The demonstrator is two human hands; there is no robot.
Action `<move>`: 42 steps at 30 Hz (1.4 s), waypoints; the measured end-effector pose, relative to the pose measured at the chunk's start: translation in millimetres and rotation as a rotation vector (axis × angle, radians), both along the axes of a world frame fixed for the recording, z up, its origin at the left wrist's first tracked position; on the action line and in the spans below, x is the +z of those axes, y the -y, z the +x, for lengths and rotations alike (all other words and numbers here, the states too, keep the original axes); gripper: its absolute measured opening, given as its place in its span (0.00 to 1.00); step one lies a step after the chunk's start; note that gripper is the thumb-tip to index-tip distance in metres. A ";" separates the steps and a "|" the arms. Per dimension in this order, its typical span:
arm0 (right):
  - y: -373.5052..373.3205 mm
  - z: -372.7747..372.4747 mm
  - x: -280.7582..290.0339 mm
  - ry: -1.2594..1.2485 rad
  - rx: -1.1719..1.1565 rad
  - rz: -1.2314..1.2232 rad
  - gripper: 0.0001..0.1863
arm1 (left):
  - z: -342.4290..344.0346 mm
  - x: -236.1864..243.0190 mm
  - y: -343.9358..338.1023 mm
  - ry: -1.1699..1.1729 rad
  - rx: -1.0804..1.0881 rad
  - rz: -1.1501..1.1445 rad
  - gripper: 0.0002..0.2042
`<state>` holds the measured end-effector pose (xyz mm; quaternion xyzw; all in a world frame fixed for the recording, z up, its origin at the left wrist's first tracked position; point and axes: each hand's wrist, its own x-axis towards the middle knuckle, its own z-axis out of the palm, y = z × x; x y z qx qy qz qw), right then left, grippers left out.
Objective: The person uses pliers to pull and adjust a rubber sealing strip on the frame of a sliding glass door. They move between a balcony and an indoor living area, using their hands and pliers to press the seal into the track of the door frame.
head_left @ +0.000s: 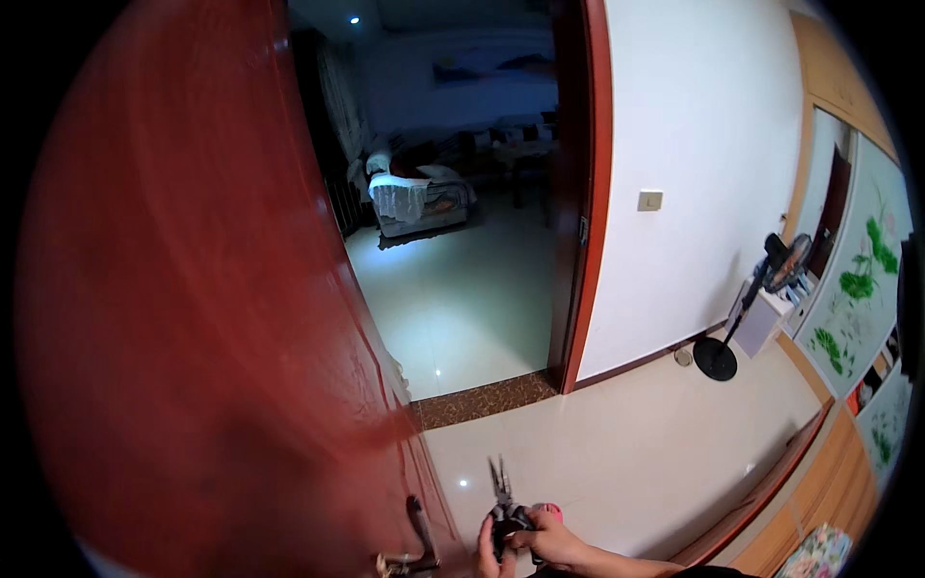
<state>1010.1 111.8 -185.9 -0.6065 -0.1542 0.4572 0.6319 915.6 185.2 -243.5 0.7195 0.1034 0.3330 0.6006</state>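
A pair of long-nosed pliers point(500, 485) with dark handles is between my hands at the bottom centre, its slightly parted jaws directed away from me. My left hand point(488, 553) is closed along the left handle. Around the right handle, the fingers of my right hand point(553, 542) are curled. A round pink-red thing point(552, 509) shows just past my right hand; whether I hold it, I cannot tell. Left of my hands, a lever handle point(421, 539) sticks out from the red wooden door point(183, 250), which stands open.
The doorway's brown stone threshold point(487, 400) leads to a dim room with a cloth-draped sofa point(414, 204). A light switch point(649, 200) is on the white wall. At the right are a standing fan point(742, 308), sliding panels point(860, 270) and a wooden bed edge point(761, 486).
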 end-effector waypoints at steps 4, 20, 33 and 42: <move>-46.1 90.7 15.1 0.166 0.314 -0.004 0.14 | 73.1 -5.9 -40.6 -0.076 0.131 -0.163 0.21; -142.5 403.6 -31.7 0.018 0.424 0.102 0.14 | 362.5 -32.8 -147.9 -0.220 0.168 0.043 0.25; -318.5 595.5 24.2 0.120 -0.003 0.042 0.10 | 602.0 50.1 -358.2 -0.154 -0.310 -0.466 0.28; -391.1 714.1 38.8 0.106 -0.022 0.004 0.14 | 728.1 35.8 -437.8 -0.061 -0.314 0.092 0.30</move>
